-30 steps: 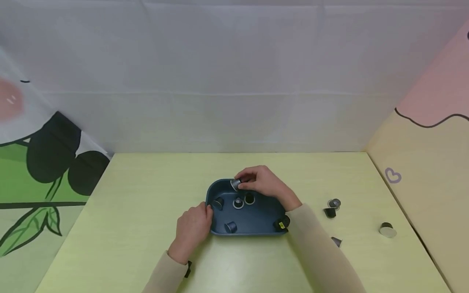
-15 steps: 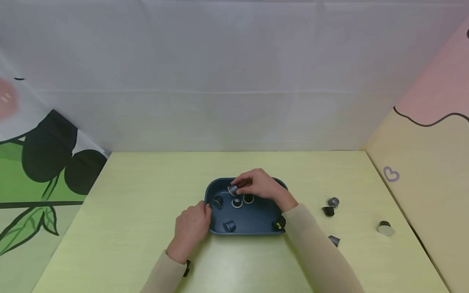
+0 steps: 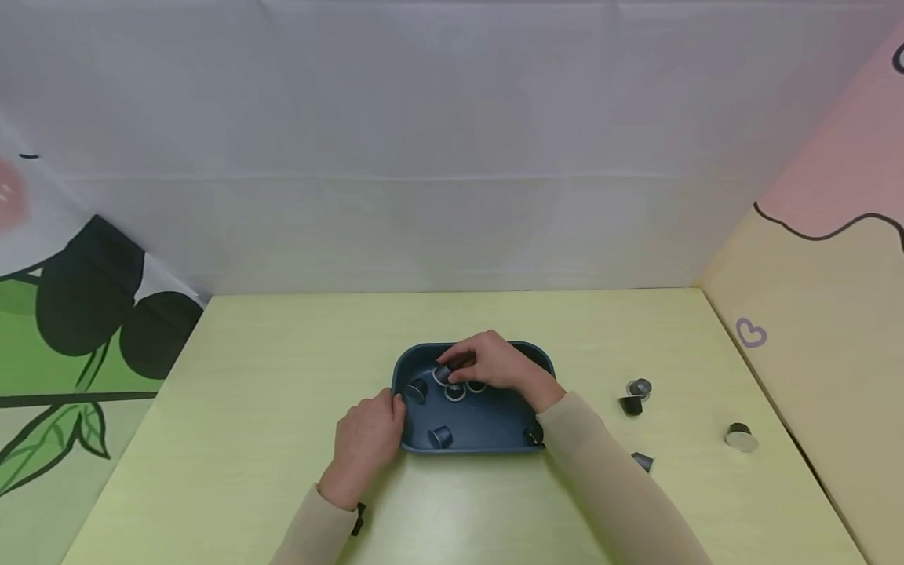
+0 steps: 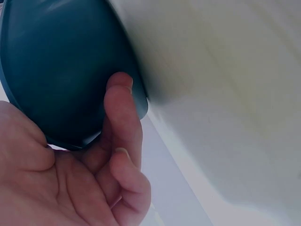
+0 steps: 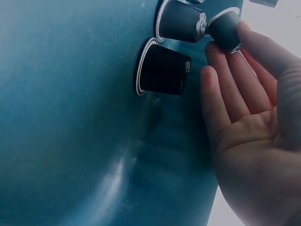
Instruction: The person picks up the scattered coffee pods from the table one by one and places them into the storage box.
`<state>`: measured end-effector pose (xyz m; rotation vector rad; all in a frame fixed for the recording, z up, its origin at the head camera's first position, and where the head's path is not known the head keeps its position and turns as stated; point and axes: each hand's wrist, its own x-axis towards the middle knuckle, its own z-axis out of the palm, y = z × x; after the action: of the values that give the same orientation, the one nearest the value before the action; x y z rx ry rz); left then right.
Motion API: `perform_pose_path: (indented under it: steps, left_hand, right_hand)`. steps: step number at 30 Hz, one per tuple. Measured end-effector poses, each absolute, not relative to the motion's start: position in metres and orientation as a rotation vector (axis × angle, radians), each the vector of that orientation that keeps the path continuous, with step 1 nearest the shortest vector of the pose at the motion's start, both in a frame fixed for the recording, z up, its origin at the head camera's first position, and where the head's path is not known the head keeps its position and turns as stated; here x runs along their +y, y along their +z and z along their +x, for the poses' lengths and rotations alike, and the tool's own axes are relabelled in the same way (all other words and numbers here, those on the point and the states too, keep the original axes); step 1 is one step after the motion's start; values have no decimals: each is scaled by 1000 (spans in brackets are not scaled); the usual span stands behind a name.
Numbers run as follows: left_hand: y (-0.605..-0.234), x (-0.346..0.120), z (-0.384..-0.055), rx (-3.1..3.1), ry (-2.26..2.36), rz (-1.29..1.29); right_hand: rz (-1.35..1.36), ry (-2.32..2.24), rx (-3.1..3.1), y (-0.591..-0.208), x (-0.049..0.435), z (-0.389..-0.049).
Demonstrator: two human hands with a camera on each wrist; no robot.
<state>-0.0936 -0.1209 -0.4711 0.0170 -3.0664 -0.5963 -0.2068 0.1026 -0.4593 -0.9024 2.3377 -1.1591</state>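
Note:
A dark blue tray point(image 3: 487, 424) lies on the table and holds several coffee capsules. My left hand point(image 3: 369, 435) grips the tray's left rim; the left wrist view shows fingers point(image 4: 123, 113) against its outer wall. Inside the tray's far left part, my right hand point(image 3: 494, 362) pinches a dark grey coffee capsule point(image 5: 225, 30) between thumb and fingers. Close by, a black capsule point(image 5: 164, 69) and a grey capsule point(image 5: 181, 21) stand rim-down on the tray floor. Two more capsules, one upper left point(image 3: 415, 390) and one lower left point(image 3: 440, 437), lie tipped.
At the tray's near right corner is a black capsule point(image 3: 533, 434), partly hidden by the right sleeve. On the table to the right are a silver-grey capsule point(image 3: 639, 388), a black one point(image 3: 632, 405), a grey one point(image 3: 643, 461) and one with a pale lid point(image 3: 741, 437).
My right hand has brought the pinched capsule from above the tray's far rim down and slightly left into the tray, beside the standing capsules. My left hand keeps its grip on the rim.

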Motion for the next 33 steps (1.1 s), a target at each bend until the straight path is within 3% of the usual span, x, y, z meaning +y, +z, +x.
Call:
perform_pose_path:
  steps: [33]
  left_hand:
    - [-471,-121,-94,-3070,-552,16]
  right_hand:
    - [-973,-1297,2322,-444,105,-209]
